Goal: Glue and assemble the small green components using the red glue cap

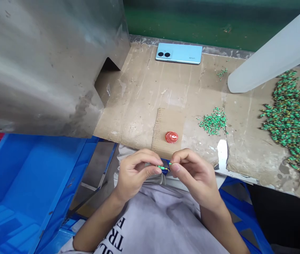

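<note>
Just off the table's front edge, my left hand (139, 169) pinches a small green and yellow piece (162, 168) between thumb and fingertips. Facing it, my right hand (192, 174) holds a tiny green piece (170, 164) in a pinch. The fingertips of both hands are close together but apart. Ahead of them on the cardboard lies a small red lid-like dish (171, 137) with a glossy red content. To its right is a small pile of tiny green pieces (214, 121). A much larger heap of green and yellow pieces (293, 123) covers the right side.
A light blue phone (183, 53) lies at the back of the cardboard-covered table (139, 91). A white translucent cylinder (269, 53) leans in from the right. A metal housing (41, 63) stands at left, above a blue crate (28, 176). A few green bits (222, 73) lie behind the cylinder.
</note>
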### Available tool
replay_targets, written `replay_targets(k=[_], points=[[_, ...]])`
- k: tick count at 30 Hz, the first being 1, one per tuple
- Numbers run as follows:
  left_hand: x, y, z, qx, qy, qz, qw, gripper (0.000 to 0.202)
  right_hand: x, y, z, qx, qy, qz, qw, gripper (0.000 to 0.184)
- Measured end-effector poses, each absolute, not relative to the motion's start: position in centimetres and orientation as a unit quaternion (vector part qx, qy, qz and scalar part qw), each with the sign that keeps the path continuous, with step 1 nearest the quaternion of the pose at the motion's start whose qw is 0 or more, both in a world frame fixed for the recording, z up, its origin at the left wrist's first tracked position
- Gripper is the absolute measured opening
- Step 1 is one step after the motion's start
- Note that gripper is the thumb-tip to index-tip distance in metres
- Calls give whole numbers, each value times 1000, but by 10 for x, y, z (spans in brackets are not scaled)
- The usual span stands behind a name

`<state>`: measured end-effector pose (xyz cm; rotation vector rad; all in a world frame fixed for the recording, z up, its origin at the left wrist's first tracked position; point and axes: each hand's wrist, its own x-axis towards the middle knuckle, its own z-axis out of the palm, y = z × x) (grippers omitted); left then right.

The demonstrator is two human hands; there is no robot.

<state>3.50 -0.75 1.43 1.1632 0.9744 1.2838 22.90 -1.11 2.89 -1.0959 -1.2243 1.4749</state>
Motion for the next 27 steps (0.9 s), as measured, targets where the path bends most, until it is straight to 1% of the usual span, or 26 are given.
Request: replay_targets(k=[4, 8, 13, 22, 27], points=[[35, -9, 17, 481, 429, 514, 566, 19, 234, -11, 29, -423, -525, 610, 415, 20], [35, -7, 15, 518, 391, 536, 541, 13, 235, -10, 30, -396, -561, 614, 389, 19], [34, -5, 14, 543, 382, 538, 519, 15, 234, -10, 31, -398, -564, 616, 380, 20], [33, -7, 16, 558, 372, 538, 511, 13, 235, -9, 31, -388, -563, 621, 382, 15], [35, -8, 14, 537, 363, 551, 525, 13, 235, -10, 30, -394, -566, 614, 383, 14]])
